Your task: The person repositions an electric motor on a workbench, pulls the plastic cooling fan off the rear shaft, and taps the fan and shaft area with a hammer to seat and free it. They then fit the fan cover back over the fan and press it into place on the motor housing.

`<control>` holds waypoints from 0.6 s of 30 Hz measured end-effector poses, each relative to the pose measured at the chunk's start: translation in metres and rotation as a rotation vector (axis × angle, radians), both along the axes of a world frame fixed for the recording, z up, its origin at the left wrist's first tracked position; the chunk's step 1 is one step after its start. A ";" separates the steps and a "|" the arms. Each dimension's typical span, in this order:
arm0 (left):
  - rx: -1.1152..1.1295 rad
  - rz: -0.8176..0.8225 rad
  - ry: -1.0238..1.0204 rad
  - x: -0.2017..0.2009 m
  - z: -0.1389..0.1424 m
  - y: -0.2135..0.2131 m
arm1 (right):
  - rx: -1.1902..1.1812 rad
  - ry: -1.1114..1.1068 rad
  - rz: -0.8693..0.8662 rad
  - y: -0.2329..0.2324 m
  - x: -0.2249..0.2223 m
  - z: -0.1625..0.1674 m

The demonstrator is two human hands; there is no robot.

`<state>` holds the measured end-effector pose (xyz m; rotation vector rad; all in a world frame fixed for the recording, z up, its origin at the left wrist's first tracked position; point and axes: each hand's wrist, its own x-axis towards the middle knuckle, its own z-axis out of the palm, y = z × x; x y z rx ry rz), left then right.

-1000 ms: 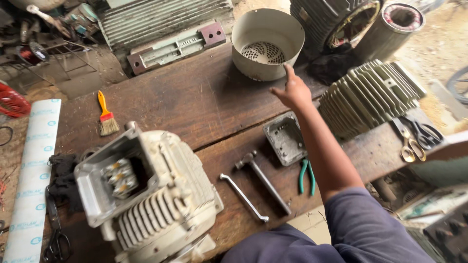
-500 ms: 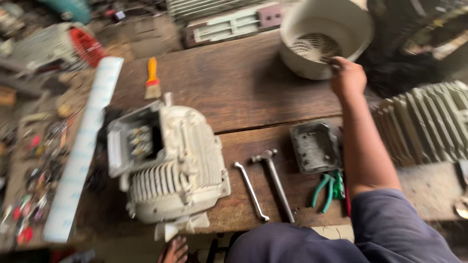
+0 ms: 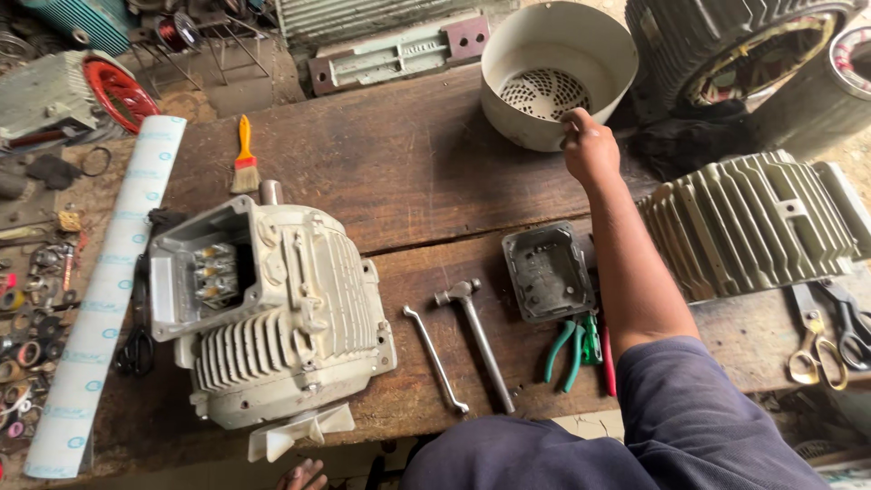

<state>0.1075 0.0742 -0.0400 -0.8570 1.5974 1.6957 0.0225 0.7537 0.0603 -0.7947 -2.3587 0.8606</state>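
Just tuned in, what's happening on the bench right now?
A person stretches their right hand across the wooden workbench and grips the near rim of a white fan cover that lies on its side. The left hand is out of view. An electric motor with its terminal box open sits on the near left. A hammer, a spanner, green-handled pliers and a grey box lid lie untouched beside the arm.

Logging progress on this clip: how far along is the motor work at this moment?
Looks done: the motor lies on the bench with its terminal box open, and the grey box cover lies apart beside the hammer. In hand: the right hand touches the rim of the white fan cover; whether its grip has closed is unclear. Left: the fan cover and box cover are both off the motor. The left hand is out of view.
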 end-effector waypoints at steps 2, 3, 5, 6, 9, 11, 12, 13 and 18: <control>-0.021 -0.066 -0.035 0.002 0.005 -0.001 | 0.065 0.055 0.055 -0.001 0.004 0.006; -0.080 -0.093 -0.056 0.005 0.012 0.000 | 0.093 0.081 0.083 -0.001 0.005 0.009; -0.137 -0.123 -0.083 0.008 0.027 0.007 | 0.084 -0.013 0.096 0.000 0.005 0.013; -0.148 -0.133 -0.090 0.009 0.034 0.012 | 0.083 -0.054 0.099 0.001 0.004 0.015; -0.151 -0.153 -0.080 0.012 0.044 0.021 | 0.148 -0.219 0.030 0.002 -0.005 0.018; -0.160 -0.147 -0.066 0.014 0.041 0.018 | 0.165 -0.129 0.015 -0.003 -0.008 0.018; -0.164 -0.143 -0.059 0.015 0.038 0.014 | 0.174 -0.085 0.009 -0.006 -0.008 0.019; -0.142 -0.141 -0.049 0.016 0.034 0.007 | 0.159 -0.071 -0.025 -0.009 -0.006 0.018; -0.137 -0.182 0.051 0.012 0.023 -0.036 | 0.010 0.021 -0.025 -0.025 0.020 0.025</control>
